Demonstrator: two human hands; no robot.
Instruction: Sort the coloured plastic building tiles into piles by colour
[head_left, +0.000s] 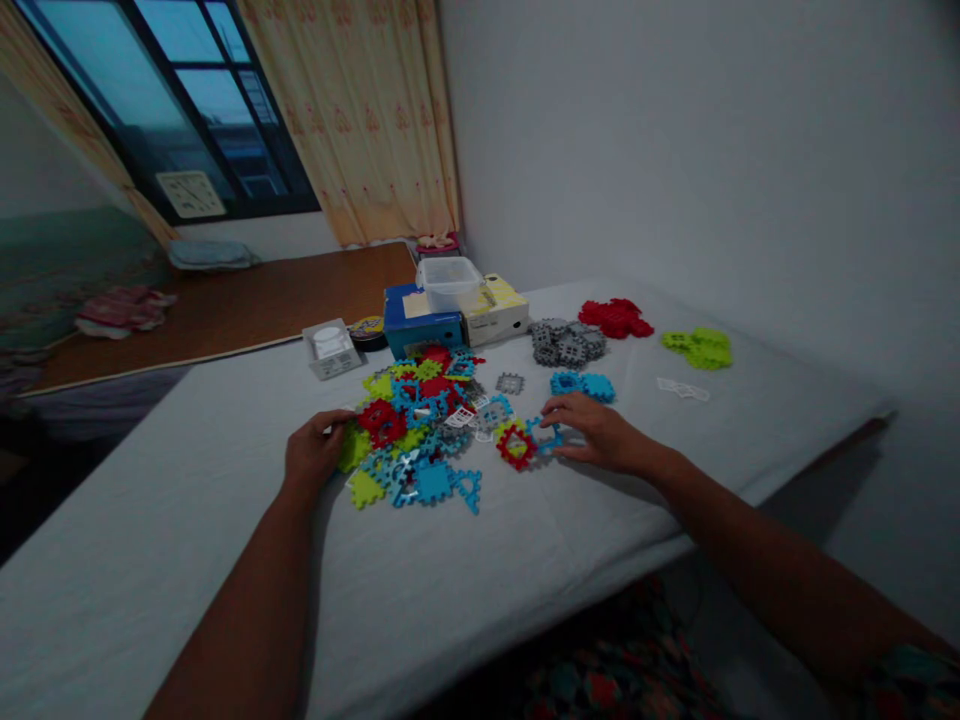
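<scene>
A mixed heap of toothed plastic building pieces [431,480] in blue, red, lime green and grey lies in front of me. At its left edge is my left hand [313,452], its fingers curled against a lime green piece [352,448]; what the fingertips grip is hidden. My right hand [592,432] is closed, thumb and fingers on a blue square frame piece [551,436] at the right of the heap. Touching that frame is a red frame piece [516,446] with green in its middle. A blue triangular piece [469,488] sticks out at the heap's front.
Beyond my right hand are a blue pile [592,386], a grey pile [568,344], a red pile [615,318], a lime green pile [697,348] and white pieces [682,389]. A clear tub [450,285] tops two boxes [424,325]. A wall borders the right.
</scene>
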